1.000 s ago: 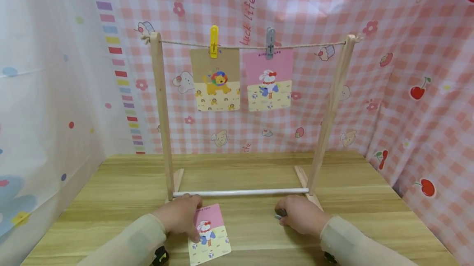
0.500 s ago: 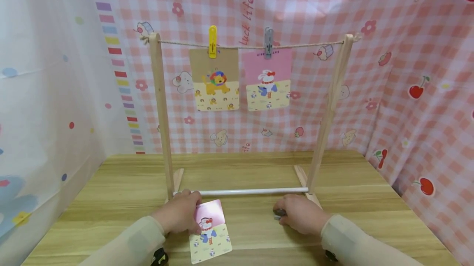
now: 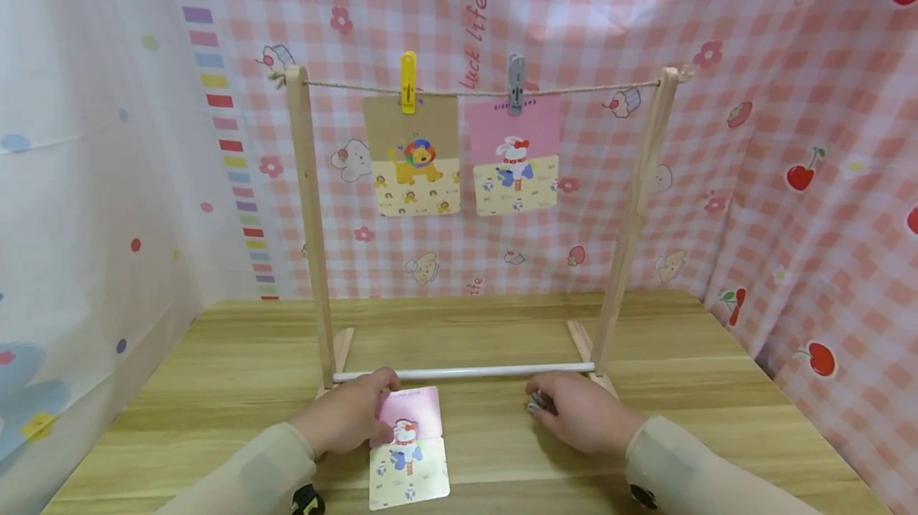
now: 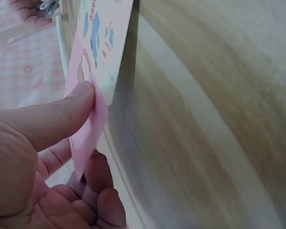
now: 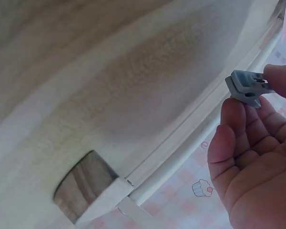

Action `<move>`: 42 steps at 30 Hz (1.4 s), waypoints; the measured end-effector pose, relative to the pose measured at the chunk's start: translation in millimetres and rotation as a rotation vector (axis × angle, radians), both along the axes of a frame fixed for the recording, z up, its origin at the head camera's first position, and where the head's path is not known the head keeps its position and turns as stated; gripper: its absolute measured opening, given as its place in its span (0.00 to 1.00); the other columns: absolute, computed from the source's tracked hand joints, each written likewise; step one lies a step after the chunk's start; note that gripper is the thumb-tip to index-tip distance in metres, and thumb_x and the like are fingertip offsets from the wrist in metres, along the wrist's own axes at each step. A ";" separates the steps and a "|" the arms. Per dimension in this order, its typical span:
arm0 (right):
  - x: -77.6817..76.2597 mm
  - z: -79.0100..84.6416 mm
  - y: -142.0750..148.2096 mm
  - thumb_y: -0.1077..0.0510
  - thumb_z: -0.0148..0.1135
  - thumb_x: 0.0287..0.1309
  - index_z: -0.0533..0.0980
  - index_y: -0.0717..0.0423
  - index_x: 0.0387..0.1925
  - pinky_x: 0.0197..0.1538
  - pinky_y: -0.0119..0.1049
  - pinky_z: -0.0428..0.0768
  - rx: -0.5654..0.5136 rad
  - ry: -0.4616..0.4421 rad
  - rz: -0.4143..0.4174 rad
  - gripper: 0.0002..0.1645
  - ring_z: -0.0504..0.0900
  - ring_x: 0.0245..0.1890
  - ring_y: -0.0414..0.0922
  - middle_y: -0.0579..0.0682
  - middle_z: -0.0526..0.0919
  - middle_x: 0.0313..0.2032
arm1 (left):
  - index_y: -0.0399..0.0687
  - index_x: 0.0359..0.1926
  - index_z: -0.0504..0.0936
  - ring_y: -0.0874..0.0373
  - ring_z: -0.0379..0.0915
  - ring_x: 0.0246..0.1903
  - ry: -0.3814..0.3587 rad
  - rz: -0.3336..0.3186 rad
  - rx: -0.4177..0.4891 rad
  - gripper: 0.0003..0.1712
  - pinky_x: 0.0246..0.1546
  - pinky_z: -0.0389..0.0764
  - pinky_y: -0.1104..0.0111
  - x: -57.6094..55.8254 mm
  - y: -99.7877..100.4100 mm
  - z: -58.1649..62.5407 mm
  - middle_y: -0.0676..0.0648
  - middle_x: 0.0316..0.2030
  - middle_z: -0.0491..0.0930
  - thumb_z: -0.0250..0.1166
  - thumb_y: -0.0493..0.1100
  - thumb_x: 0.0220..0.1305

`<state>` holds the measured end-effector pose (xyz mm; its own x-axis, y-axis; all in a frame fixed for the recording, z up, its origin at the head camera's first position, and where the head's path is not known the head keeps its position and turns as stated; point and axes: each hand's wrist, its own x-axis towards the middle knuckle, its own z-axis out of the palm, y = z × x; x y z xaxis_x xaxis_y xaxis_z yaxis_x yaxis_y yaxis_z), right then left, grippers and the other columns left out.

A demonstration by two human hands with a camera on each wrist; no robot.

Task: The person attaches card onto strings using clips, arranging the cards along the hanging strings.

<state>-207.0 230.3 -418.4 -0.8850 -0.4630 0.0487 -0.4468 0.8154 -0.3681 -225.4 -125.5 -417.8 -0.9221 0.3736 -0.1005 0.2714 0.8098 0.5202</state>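
My left hand (image 3: 340, 417) pinches the upper left part of a pink and cream card (image 3: 410, 475) with a rabbit picture. The left wrist view shows the thumb on the card's pink face and the fingers behind it; the card bends where pink meets cream. My right hand (image 3: 584, 413) holds a grey clothes peg (image 5: 248, 88) between thumb and fingers, low over the table. On the rope (image 3: 591, 90) hang a lion card (image 3: 412, 132), held by a yellow clothes peg (image 3: 408, 83), and a second rabbit card (image 3: 515, 184), held by another grey clothes peg.
Two wooden posts (image 3: 310, 204) carry the rope. A white rod (image 3: 488, 371) joins them near the wood-grain table (image 3: 459, 332), just beyond my hands. Behind stands a pink checked cloth (image 3: 473, 260), and a white cloth (image 3: 107, 180) hangs at the left.
The card in my left hand has turned straighter, and its pink end has shifted a little right. In my right fingers the clothes peg has changed its angle. The hung cards stay on the rope.
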 end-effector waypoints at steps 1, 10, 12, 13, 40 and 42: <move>0.5 0.4 0.0 0.57 0.69 0.69 0.82 0.56 0.52 0.43 0.38 0.83 -0.016 -0.009 -0.005 0.13 0.78 0.36 0.33 0.39 0.84 0.37 | 0.50 0.58 0.77 0.55 0.74 0.37 -0.007 0.004 0.009 0.32 0.45 0.80 0.54 -0.1 0.0 0.4 0.49 0.41 0.82 0.82 0.41 0.54; 2.9 2.7 1.7 0.60 0.70 0.66 0.79 0.58 0.51 0.34 0.29 0.78 -0.122 -0.029 -0.029 0.15 0.76 0.30 0.32 0.39 0.81 0.33 | 0.52 0.58 0.81 0.55 0.76 0.39 -0.035 0.035 0.130 0.25 0.46 0.81 0.55 3.0 2.7 3.6 0.49 0.44 0.85 0.77 0.37 0.60; 3.0 3.0 2.7 0.61 0.71 0.64 0.78 0.58 0.51 0.33 0.29 0.77 -0.135 -0.024 -0.028 0.16 0.76 0.30 0.32 0.40 0.81 0.33 | 0.52 0.57 0.82 0.56 0.76 0.39 -0.032 0.041 0.158 0.23 0.47 0.81 0.55 3.0 3.0 3.4 0.50 0.44 0.85 0.76 0.37 0.61; 3.1 3.1 3.0 0.61 0.71 0.64 0.78 0.58 0.51 0.32 0.29 0.77 -0.140 -0.021 -0.027 0.16 0.76 0.30 0.32 0.40 0.81 0.34 | 0.53 0.56 0.82 0.56 0.76 0.39 -0.033 0.046 0.171 0.22 0.47 0.81 0.56 2.9 3.1 3.4 0.50 0.43 0.85 0.76 0.37 0.62; 5.4 15.2 -1.9 0.65 0.70 0.66 0.77 0.55 0.47 0.36 0.29 0.81 -0.448 -0.008 -0.116 0.12 0.79 0.35 0.37 0.47 0.83 0.39 | 0.51 0.50 0.85 0.58 0.77 0.40 -0.009 0.090 0.450 0.09 0.40 0.81 0.69 -0.3 18.2 16.8 0.52 0.39 0.84 0.69 0.38 0.71; 5.4 15.7 -2.3 0.65 0.70 0.66 0.76 0.57 0.47 0.36 0.29 0.81 -0.484 -0.015 -0.114 0.12 0.79 0.35 0.37 0.48 0.83 0.38 | 0.51 0.50 0.85 0.57 0.77 0.40 -0.012 0.094 0.456 0.09 0.40 0.80 0.69 0.0 19.3 18.6 0.52 0.39 0.84 0.69 0.39 0.71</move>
